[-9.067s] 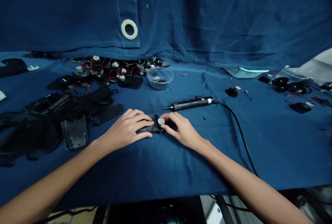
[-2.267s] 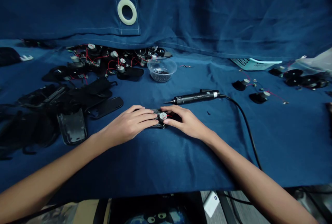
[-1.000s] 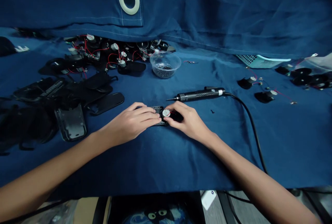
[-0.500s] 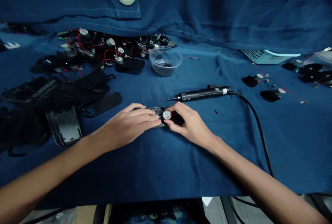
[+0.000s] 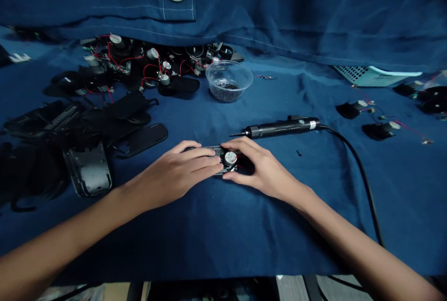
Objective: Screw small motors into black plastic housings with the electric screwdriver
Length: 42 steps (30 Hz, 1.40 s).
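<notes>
A small dark plastic housing [image 5: 217, 150] lies on the blue cloth between my hands, with a round white-faced motor [image 5: 230, 157] and red wires at its right part. My left hand [image 5: 178, 168] lies over the housing's left part, fingers together and pressing on it. Around the right end curves my right hand [image 5: 263, 166], thumb on the near side and fingers on the far side, holding it beside the motor. My palms and fingers hide much of the housing. Just beyond my right hand rests a black electric screwdriver [image 5: 282, 127], its bit pointing left.
A clear bowl of small dark screws [image 5: 228, 89] stands further back. Black plastic shells [image 5: 139, 140] and wired motor parts [image 5: 164, 77] are heaped at the left. One loose screw [image 5: 299, 153], more motor parts [image 5: 380, 130] and a light-blue basket [image 5: 380, 77] are at the right.
My right thumb and fingers have spread from the motor to the housing's sides, leaving the motor more exposed. The whole view has shifted slightly.
</notes>
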Available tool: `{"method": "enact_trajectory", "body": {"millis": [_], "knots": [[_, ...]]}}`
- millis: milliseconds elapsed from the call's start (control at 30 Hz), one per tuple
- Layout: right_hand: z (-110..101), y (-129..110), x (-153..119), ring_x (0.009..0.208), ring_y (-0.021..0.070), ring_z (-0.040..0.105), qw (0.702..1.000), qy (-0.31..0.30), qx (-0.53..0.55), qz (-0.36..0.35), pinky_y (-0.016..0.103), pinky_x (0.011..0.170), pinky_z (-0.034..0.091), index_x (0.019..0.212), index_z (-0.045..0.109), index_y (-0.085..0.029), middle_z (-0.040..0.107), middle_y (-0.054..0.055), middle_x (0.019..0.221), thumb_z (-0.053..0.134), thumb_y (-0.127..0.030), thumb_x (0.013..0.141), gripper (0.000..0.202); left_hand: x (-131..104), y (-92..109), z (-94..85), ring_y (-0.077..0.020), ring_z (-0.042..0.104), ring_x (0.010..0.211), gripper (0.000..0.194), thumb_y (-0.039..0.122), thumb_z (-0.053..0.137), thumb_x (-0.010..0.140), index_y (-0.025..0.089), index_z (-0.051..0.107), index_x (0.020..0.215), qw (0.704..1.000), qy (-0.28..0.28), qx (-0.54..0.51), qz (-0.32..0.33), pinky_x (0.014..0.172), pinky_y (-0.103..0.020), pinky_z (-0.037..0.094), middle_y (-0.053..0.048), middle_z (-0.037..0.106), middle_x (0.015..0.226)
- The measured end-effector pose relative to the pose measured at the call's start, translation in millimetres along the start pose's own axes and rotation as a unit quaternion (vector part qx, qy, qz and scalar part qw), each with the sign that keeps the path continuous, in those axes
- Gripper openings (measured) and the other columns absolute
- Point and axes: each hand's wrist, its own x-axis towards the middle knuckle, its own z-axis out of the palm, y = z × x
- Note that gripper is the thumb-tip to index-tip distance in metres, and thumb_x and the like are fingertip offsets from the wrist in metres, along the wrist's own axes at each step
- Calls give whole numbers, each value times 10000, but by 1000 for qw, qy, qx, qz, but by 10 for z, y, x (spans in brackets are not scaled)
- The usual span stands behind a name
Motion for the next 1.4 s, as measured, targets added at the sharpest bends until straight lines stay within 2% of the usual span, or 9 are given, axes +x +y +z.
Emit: {"method": "enact_trajectory", "body": {"millis": [167,267,400,600,800,967,1200,1267,1400], "knots": [[-10,9,-3,1152,178,565,1000,0,8,9,317,1003,466,1291,525,-226,566,49,1254,689,-481,809,569,15,9,-3,-196,524,1214,300,124,432,982,160,551,1255,998,-17,57,16,1052,-411,370,-40,626,1250],[-4,10,6,1137,178,572,1000,3,8,13,321,993,469,1286,526,-228,572,45,1243,691,-486,806,570,39,33,3,-226,543,1174,272,126,451,972,129,573,1215,995,-2,92,35,1038,-426,387,-49,644,1210],[7,14,21,1119,177,582,1000,3,9,17,320,982,475,1281,529,-224,575,45,1239,699,-484,799,573,67,69,13,-191,572,1118,271,102,397,985,103,568,1195,998,20,53,27,1032,-404,406,-59,657,1172],[8,22,15,1122,188,583,1000,8,12,10,327,981,474,1288,528,-226,578,52,1238,694,-487,801,577,66,74,6,-177,579,1120,270,88,426,967,114,554,1204,999,32,11,16,1054,-403,408,-61,657,1171],[16,17,7,1118,198,585,1000,11,8,-3,341,987,469,1281,531,-210,586,66,1221,688,-506,798,588,32,105,-1,-179,572,1166,310,56,434,930,135,571,1197,999,33,-6,0,1099,-399,403,-67,656,1188],[23,10,3,1132,206,576,1000,15,-6,-21,371,997,464,1263,535,-200,587,77,1226,689,-482,806,559,44,105,-25,-193,582,1139,334,40,459,900,119,583,1199,1000,25,1,6,1057,-403,442,-88,657,1178],[69,56,-21,1070,199,614,997,45,59,11,390,957,509,1224,528,-203,613,73,1175,733,-511,748,603,-2,54,-14,-239,419,1347,376,79,414,949,165,528,1297,1000,-14,22,-3,1125,-510,344,-83,556,1361],[66,66,-23,1017,183,618,996,59,65,5,366,927,520,1146,564,-205,615,62,1117,732,-480,762,501,-25,32,12,-223,407,1358,388,86,391,965,164,503,1329,1000,-12,12,0,1116,-476,363,-85,545,1376],[41,48,-6,904,166,607,997,66,27,-5,334,847,515,996,600,-201,618,46,984,637,-368,873,211,-41,-7,49,-196,443,1329,387,80,390,970,162,496,1333,1000,1,3,16,1108,-431,369,-75,573,1348]]}}
